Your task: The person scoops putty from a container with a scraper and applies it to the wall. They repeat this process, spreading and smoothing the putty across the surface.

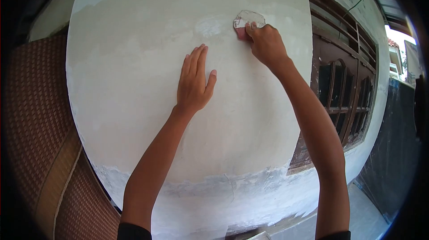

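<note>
My left hand [195, 79] lies against the plastered wall [241, 119], its fingers stretched upward and its thumb held apart. It holds nothing. Higher up and to the right, my right hand [269, 45] is closed on what looks like a piece of sandpaper [249, 19], whitish with dust and reddish at its lower edge. The sandpaper is against the wall, and part of it is hidden under my fingers. Between the two hands a pale, smeared patch [209, 27] shows on the beige coating.
A brown woven panel [35, 106] stands along the left side. Right of the wall face is a dark wooden window [342, 79] with bars and panes. A dark sheet [388, 146] hangs at the far right. The wall's lower band [214, 199] is rough and whitish.
</note>
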Action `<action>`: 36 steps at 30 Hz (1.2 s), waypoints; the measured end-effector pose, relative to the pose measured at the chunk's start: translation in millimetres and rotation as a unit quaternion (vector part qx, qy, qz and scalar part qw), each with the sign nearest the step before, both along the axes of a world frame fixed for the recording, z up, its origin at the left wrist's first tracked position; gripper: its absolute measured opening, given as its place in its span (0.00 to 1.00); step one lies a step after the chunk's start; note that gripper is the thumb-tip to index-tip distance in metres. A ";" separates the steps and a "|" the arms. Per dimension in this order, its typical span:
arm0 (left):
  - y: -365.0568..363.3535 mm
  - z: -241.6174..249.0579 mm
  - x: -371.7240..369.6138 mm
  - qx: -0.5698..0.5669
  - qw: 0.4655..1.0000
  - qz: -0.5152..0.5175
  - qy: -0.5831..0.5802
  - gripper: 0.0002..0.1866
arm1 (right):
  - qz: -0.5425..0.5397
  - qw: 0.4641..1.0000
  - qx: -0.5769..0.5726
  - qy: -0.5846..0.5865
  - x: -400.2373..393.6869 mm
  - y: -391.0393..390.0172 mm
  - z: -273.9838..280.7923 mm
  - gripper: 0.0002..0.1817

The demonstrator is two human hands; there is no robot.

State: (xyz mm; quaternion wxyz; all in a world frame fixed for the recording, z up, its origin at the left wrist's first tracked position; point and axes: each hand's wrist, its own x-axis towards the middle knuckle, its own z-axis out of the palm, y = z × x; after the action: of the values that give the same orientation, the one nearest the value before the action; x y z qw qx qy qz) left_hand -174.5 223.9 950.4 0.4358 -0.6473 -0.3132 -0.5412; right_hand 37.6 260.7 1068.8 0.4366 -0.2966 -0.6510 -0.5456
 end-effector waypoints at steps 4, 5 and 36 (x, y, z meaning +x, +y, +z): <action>-0.4 0.9 0.1 0.005 1.000 -0.012 0.001 0.31 | -0.004 1.000 0.005 -0.022 3.2 -4.5 0.5 0.10; -0.2 0.4 0.0 0.005 1.000 -0.013 0.002 0.31 | -0.001 1.000 -0.001 -0.023 3.7 -7.7 -1.8 0.09; -5.7 5.3 -6.8 0.014 0.995 0.094 0.013 0.29 | 0.153 0.984 -0.041 0.087 30.1 -44.9 -29.5 0.07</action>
State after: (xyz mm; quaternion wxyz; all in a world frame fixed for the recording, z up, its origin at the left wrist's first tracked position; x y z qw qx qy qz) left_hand -181.2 218.3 955.7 0.4973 -0.6159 -0.3595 -0.4941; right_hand 67.8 215.8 1039.3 0.5571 -0.2576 -0.6699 -0.4178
